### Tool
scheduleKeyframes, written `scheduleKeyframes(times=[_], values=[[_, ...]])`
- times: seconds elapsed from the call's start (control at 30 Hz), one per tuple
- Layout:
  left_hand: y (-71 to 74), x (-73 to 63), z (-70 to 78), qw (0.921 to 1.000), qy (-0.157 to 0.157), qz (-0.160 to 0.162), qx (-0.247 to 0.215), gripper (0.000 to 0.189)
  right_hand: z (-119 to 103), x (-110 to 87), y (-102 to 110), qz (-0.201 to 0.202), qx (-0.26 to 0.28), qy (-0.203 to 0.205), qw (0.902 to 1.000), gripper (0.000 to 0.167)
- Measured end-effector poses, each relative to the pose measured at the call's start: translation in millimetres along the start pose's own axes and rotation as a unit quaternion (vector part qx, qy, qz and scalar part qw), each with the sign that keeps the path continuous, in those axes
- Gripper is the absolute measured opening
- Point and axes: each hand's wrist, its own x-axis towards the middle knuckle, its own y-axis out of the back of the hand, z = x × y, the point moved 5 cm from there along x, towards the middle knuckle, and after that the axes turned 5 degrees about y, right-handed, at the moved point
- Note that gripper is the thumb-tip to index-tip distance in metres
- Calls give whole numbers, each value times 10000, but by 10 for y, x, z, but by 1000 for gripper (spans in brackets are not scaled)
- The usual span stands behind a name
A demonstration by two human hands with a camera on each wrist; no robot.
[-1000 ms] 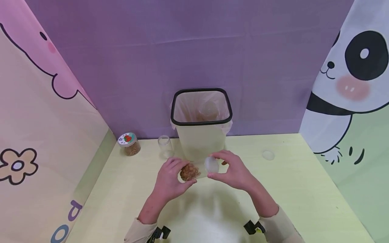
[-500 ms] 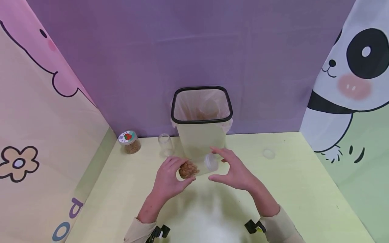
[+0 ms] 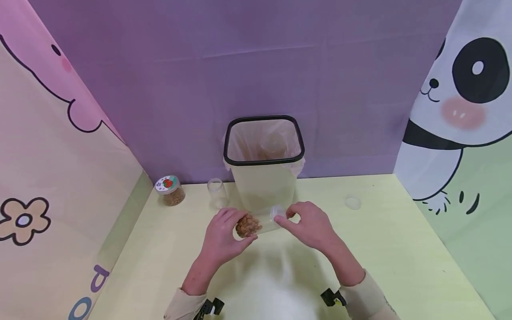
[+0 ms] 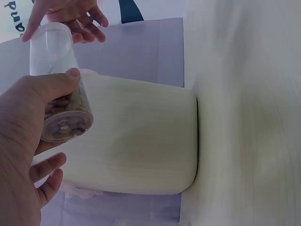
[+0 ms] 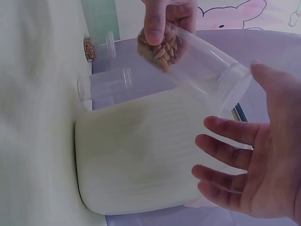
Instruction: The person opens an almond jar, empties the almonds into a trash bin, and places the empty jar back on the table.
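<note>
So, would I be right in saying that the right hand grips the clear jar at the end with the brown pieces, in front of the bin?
Not quite: it is the left hand that grips the clear jar at the end with the brown pieces, in front of the bin, as the head view shows.

Purple wall (image 3: pixel 180 89) behind the pale table (image 3: pixel 400 249); panda-print panel (image 3: pixel 472 111) along the table's right, flower-print panel (image 3: pixel 60 178) along its left

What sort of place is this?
Probably a staged tabletop set-up: a pale table with a purple backdrop behind it and a panda-printed panel at one side.
</note>
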Motion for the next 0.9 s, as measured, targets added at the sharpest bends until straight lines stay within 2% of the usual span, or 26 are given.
scheduleKeyframes(times=[0.13,0.3,0.4,0.5,0.57,0.67,0.77,0.83,0.9], values=[[0,-26,-17,10000,-6,39,-51,57,-4,-10,-6,-185,432,326,9984,40],[13,-49,-36,9999,28,59,-80,57,-17,-18,6,-404,984,1111,9881,53],[10,-61,-41,10000,29,25,-90,56,-29,-15,10,-480,990,1521,9822,56],[4,-72,-43,10000,43,-5,-76,57,-46,-12,9,-559,986,1699,9789,58],[3,-76,-46,9999,80,-25,-84,57,-58,-15,9,-589,995,1711,9784,60],[7,-82,-48,9998,138,-41,-116,57,-64,-24,-11,-689,1143,1565,9786,77],[9,-93,-52,9997,170,-53,-143,57,-50,-32,-46,-717,1159,1202,9834,90],[8,-103,-56,9997,169,-53,-151,56,-36,-28,-69,-597,937,930,9894,85],[9,-111,-57,9997,157,-39,-163,56,-15,-16,-93,-436,600,639,9952,69]])
